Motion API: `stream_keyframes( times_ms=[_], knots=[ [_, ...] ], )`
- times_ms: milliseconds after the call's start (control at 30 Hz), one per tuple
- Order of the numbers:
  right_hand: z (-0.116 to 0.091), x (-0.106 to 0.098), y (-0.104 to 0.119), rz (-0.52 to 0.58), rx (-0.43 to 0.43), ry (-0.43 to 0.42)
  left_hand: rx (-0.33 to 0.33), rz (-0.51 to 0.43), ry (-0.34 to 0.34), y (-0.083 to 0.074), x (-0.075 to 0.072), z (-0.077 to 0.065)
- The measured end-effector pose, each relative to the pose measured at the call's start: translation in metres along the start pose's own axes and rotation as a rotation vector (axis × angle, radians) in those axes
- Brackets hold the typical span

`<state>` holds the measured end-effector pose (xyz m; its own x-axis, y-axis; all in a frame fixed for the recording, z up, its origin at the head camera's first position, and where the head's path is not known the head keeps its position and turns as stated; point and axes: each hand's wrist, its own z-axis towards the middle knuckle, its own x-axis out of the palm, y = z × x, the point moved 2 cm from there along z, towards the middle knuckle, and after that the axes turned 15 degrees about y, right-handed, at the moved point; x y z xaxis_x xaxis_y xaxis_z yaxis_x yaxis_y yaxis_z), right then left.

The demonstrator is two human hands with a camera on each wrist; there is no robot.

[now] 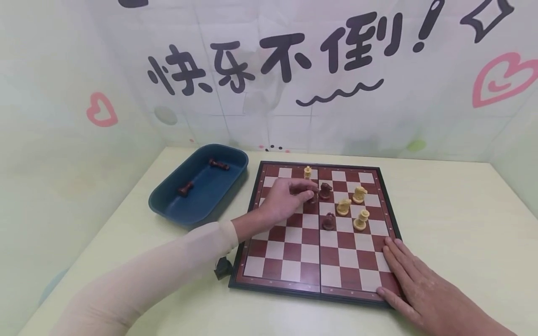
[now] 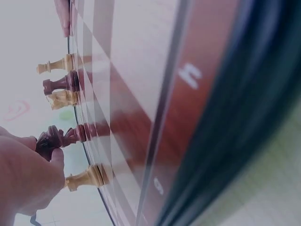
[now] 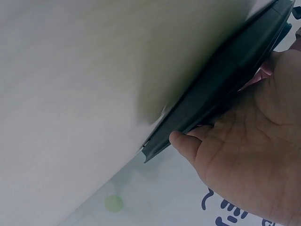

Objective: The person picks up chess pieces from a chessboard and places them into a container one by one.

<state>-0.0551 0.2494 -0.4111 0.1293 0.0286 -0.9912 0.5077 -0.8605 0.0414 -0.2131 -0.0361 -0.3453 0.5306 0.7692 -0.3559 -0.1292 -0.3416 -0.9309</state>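
My left hand (image 1: 282,201) reaches over the far half of the chessboard (image 1: 301,255) and pinches a dark brown chess piece (image 2: 47,142) between thumb and fingers. The fingers partly hide that piece. Close beside the fingertips stands a dark knight (image 1: 325,191), and a pale tall piece (image 1: 307,172) is just behind them. To the right are two pale knights, one nearer (image 1: 343,206) and one farther (image 1: 359,194). A dark rook (image 1: 329,221) and a pale crowned piece (image 1: 361,220) stand in front of these. My right hand (image 1: 424,284) rests, fingers extended, on the board's right edge.
Left of the board sits a blue tray (image 1: 197,212) with two dark chess pieces (image 1: 185,188) lying in it. A small black object (image 1: 223,268) is by the board's left edge, under my sleeve. A printed white backdrop (image 1: 269,126) rises behind the table (image 1: 445,205).
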Motion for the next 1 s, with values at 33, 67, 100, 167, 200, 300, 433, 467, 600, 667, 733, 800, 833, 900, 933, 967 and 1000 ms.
stream_keyframes(
  times_ms=[33, 67, 100, 167, 200, 300, 433, 467, 600, 667, 733, 800, 833, 900, 933, 967, 1000],
  knots=[
    [0.0, 0.0, 0.0, -0.001, 0.001, 0.001, 0.006, 0.001, -0.002, 0.0, 0.0, -0.001],
    [0.001, 0.0, 0.0, 0.006, 0.007, 0.011, 0.014, 0.001, -0.003, 0.001, -0.001, -0.001],
    [0.001, 0.001, 0.0, 0.012, 0.014, 0.023, 0.023, 0.001, -0.002, 0.001, -0.002, -0.002],
    [0.001, 0.001, 0.001, 0.021, 0.02, 0.034, 0.035, 0.004, 0.0, 0.003, -0.003, -0.003],
    [0.001, 0.001, 0.001, 0.025, 0.025, 0.034, 0.038, -0.003, 0.006, 0.004, -0.003, -0.004],
    [0.0, 0.001, 0.001, 0.034, 0.041, 0.036, 0.038, -0.007, 0.018, 0.007, -0.004, -0.007],
    [0.001, 0.002, 0.001, 0.05, 0.058, 0.056, 0.032, -0.007, 0.025, 0.009, -0.007, -0.012],
    [0.001, 0.002, 0.001, 0.056, 0.062, 0.068, 0.03, -0.004, 0.024, 0.009, -0.008, -0.014],
    [0.003, 0.002, 0.001, 0.082, 0.092, 0.128, 0.046, 0.014, 0.003, 0.012, -0.013, -0.018],
    [0.004, 0.002, 0.001, 0.088, 0.099, 0.138, 0.055, 0.029, -0.007, 0.013, -0.017, -0.019],
    [0.003, 0.002, 0.001, 0.087, 0.093, 0.124, 0.063, 0.034, -0.015, 0.013, -0.021, -0.02],
    [0.003, 0.003, 0.001, 0.083, 0.09, 0.112, 0.066, 0.017, -0.022, 0.011, -0.025, -0.021],
    [0.002, 0.003, 0.001, 0.079, 0.083, 0.098, 0.063, 0.016, -0.03, 0.011, -0.027, -0.022],
    [0.002, 0.003, 0.001, 0.076, 0.081, 0.093, 0.058, 0.006, -0.042, 0.009, -0.032, -0.023],
    [0.002, 0.003, 0.002, 0.075, 0.08, 0.089, 0.052, 0.003, -0.05, 0.008, -0.033, -0.024],
    [0.002, 0.003, 0.001, 0.075, 0.083, 0.098, 0.048, 0.007, -0.058, 0.008, -0.035, -0.025],
    [0.001, 0.003, 0.002, 0.074, 0.081, 0.096, 0.042, 0.016, -0.067, 0.007, -0.036, -0.026]
  ],
)
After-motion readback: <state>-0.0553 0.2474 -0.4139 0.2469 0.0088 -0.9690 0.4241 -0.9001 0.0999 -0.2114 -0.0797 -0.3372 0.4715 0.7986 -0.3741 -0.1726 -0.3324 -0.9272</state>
